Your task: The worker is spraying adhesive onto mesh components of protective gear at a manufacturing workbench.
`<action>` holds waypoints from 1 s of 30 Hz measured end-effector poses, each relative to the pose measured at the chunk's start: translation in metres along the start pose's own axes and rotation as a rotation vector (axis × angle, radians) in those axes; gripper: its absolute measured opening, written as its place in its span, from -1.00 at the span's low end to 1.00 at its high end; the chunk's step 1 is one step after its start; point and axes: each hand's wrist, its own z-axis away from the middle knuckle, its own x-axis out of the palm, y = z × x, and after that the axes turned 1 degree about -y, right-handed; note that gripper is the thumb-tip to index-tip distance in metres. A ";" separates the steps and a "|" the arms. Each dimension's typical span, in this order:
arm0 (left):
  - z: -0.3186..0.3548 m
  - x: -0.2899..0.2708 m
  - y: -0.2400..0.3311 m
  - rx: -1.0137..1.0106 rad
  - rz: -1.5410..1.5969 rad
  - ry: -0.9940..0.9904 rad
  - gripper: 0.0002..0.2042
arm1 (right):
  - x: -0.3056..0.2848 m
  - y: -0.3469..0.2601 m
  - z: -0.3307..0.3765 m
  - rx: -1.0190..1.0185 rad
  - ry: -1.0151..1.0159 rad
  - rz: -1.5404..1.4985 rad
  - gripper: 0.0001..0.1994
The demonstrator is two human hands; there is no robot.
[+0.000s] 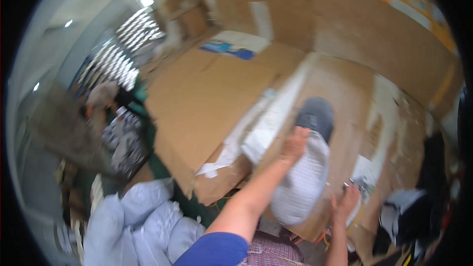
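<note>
My left hand (295, 145) is closed on a long, soft-looking piece with a rounded dark grey end (316, 116) and a pale, textured, oval body (301, 187). The fingers grip its left edge where the two colours meet. Its kind is unclear in the blur. The piece lies over or just above the cardboard-covered worktop; which of the two, I cannot tell. To its right, my right hand (346, 204) reaches low over the worktop, thumb and fingers apart. A small dark thing (348, 185) shows at its fingertips, beside a greyish scrap (364, 185).
Large cardboard sheets (207, 103) cover the table to the left, with cardboard walls (374, 39) behind. Stuffed pale sacks (148, 221) crowd the lower left. Dark and white cloth (406, 216) lies at the right. A person (106, 96) bends over patterned fabric (125, 143) far left.
</note>
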 end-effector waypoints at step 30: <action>0.124 -0.039 -0.011 -0.788 0.362 -0.101 -0.61 | 0.031 -0.070 -0.065 -0.245 -0.186 -0.272 -0.51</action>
